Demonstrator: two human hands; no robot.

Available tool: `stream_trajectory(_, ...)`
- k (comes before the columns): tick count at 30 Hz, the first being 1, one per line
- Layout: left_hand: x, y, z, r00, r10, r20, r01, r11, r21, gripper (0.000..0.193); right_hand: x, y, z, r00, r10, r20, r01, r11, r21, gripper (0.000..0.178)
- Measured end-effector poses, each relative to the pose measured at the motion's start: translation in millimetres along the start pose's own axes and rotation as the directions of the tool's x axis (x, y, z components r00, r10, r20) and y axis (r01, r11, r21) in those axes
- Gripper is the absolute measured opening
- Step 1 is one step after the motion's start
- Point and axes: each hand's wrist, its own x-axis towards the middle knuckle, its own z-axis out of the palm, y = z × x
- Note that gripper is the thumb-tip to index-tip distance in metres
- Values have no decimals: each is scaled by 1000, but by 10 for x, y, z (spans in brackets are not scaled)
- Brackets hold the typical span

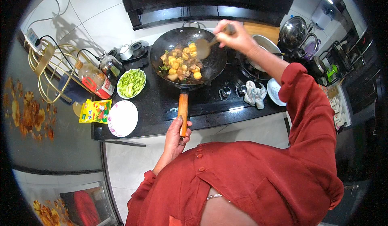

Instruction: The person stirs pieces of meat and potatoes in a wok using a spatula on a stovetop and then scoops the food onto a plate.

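A dark wok sits on the stove, its wooden handle pointing toward me. My left hand is wrapped round the near end of that handle. In the wok lies a heap of food, yellow-brown chunks with darker pieces and a little green. My right hand is raised over the wok's far right rim, closed round the handle of a spatula. The spatula's broad blade is inside the wok, just right of the food.
Left of the wok stand a bowl of sliced green vegetable, a white plate, a yellow packet and a red-labelled bottle. On the right are a second pot, a crumpled cloth and a small white dish.
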Motion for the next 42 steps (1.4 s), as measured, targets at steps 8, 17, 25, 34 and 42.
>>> stream_trajectory(8,-21,12,-8,1000,-17,3,17,1000,-10,22,62,702,80,807,550,-217,-369,755,541,14)
stream_trajectory(17,-13,31,29,1000,-20,11,20,999,30,21,-42,-291,682,954,-198,226,247,946,-212,11)
stream_trajectory(25,20,4,-52,996,-80,24,82,995,-64,25,-217,-1099,400,913,-164,374,237,959,-158,12)
stream_trajectory(34,105,-22,-83,960,-70,270,132,967,-218,30,-29,-144,794,920,-126,371,274,884,-379,12)
stream_trajectory(42,74,-30,-108,977,-67,202,110,971,-212,31,196,-164,48,984,173,-49,-177,980,-89,18)
